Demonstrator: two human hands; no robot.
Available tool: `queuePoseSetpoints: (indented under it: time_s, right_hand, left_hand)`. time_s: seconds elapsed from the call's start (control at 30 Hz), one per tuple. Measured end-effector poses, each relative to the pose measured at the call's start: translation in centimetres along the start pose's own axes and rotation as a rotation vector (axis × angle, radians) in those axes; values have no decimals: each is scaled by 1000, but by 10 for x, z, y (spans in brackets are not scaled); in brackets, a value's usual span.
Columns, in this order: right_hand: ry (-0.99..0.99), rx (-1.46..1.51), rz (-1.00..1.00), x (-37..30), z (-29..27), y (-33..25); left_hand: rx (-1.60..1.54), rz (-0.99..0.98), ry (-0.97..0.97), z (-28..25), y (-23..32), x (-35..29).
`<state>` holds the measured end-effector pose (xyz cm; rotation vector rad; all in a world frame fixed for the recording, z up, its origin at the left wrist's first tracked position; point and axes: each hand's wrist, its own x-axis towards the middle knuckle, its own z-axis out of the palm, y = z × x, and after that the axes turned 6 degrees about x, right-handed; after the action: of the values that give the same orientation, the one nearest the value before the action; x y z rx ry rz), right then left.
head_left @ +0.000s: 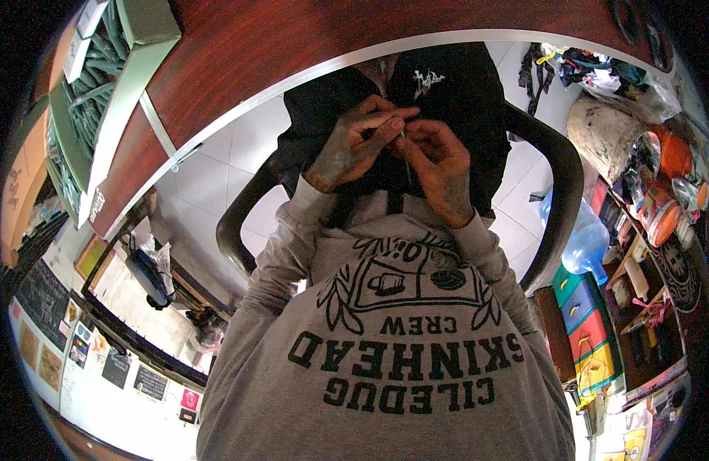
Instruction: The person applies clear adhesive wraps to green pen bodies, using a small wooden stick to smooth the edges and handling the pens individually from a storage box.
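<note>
My left hand (356,144) and my right hand (437,157) meet in front of my body, above my lap. Fingertips of both are pinched together around something small and pale. A thin, light strand (407,170) seems to hang below the right fingers, but it is too small to name. Beneath the hands lies the black cloth (470,92) over my lap, with white script on it. Grey sleeves reach both wrists.
A dark red tabletop (293,34) with a pale edge curves ahead. On it, at left, a green box (101,100) holds many dark slim pieces. Black chair armrests (558,161) flank me. At right stand a blue water jug (585,242), colourful drawers (587,330) and heaped bags.
</note>
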<state>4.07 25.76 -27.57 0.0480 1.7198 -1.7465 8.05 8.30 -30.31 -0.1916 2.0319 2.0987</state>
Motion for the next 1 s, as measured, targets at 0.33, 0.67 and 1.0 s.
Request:
queuePoseSetpoints:
  time_s: [0.33, 0.67, 1.0]
  right_hand:
    - [-104, -74, -32, 6, -12, 6]
    - [-82, -216, -135, 4, -6, -2]
    - [46, -292, -85, -9, -7, -4]
  left_hand:
    - [33, 120, -10, 1, -10, -1]
    - [43, 122, 1, 3, -5, -1]
    - [249, -51, -83, -2, -1, 1]
